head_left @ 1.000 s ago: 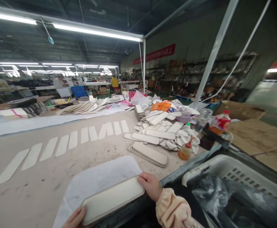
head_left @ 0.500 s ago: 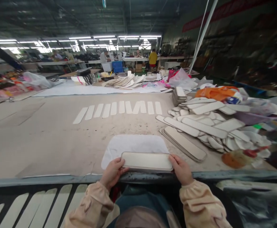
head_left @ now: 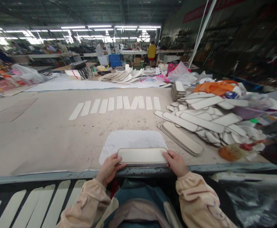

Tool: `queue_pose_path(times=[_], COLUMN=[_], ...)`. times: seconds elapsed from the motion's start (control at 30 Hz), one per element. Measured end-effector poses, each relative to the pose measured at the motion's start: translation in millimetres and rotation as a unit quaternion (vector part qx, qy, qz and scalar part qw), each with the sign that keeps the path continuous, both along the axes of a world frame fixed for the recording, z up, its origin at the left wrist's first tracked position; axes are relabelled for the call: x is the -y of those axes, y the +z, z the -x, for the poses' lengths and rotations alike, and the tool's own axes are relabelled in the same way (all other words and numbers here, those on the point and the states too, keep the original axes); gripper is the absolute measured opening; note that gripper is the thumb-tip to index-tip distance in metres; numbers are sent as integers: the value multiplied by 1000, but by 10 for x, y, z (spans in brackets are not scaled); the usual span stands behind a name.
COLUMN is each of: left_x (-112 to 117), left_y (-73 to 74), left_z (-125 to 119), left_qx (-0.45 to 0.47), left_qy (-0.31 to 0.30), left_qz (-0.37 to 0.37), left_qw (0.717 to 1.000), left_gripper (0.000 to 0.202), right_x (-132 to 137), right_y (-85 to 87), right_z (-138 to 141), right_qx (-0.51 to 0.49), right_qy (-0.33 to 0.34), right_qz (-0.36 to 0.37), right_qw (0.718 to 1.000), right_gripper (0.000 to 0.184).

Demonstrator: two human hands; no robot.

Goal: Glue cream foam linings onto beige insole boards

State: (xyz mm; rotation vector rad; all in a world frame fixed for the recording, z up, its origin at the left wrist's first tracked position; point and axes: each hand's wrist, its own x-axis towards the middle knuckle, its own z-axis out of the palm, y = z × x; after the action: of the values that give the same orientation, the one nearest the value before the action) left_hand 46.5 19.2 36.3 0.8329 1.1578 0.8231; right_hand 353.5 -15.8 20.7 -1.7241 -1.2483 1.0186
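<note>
Between my two hands is a long off-white panel (head_left: pixel 142 155) with rounded corners and a dark edge, held level by its ends. My left hand (head_left: pixel 110 166) pinches the left end, thumb on top. At the right end, my right hand (head_left: pixel 175 162) grips with thumb above and fingers mostly hidden beneath. The panel is over the front edge of a white rounded sheet (head_left: pixel 133 138) lying on the table (head_left: pixel 58 139). Right of the sheet lies a fanned stack of similar panels (head_left: pixel 182 139).
A heap of loose panels (head_left: pixel 202 122) covers the table's right side, near a bottle (head_left: pixel 233 152) with orange contents. Several pale strips (head_left: pixel 104 106) lie in a row farther back. More strips (head_left: pixel 39 202) lie below the table edge at left. Co-workers are in the background.
The view has shifted slightly, so the table appears a little higher. Both hands still hold the panel by its ends, and my right thumb lies farther onto its surface.
</note>
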Motion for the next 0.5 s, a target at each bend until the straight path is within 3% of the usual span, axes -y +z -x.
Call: queue_pose_path(times=[0.07, 0.1, 0.2, 0.27, 0.33, 0.4, 0.5], left_x=[-43, -68, -120, -121, -103, -87, -88], left_y=[-30, -50, -104, -122, -127, -134, -174], left_z=[58, 97, 217, 265, 267, 235, 178], left_qx=[-142, -231, -429, -458, -441, -416, -401], left_qy=[-4, -3, -12, -56, -124, -187, -212], left_qz=[-73, -126, -317, -424, -490, -522, -537], left_qw=[987, 965, 846, 780, 741, 721, 711], left_gripper=[42, 46, 44, 31, 22, 19, 20], right_x=[-72, -109, -177, -169, -132, -96, -101], right_y=[-35, -55, -99, -95, -54, 10, 76], right_z=[-4, -10, -30, -1, 105, 299, 682], right_qx=[66, 105, 234, 306, 330, 303, 251], right_qy=[5, 6, -22, -33, 8, 94, 213], right_qz=[-19, -28, -79, -150, -220, -264, -291], right_qw=[998, 994, 969, 940, 918, 911, 898], right_gripper=[36, 35, 32, 38, 36, 30, 26])
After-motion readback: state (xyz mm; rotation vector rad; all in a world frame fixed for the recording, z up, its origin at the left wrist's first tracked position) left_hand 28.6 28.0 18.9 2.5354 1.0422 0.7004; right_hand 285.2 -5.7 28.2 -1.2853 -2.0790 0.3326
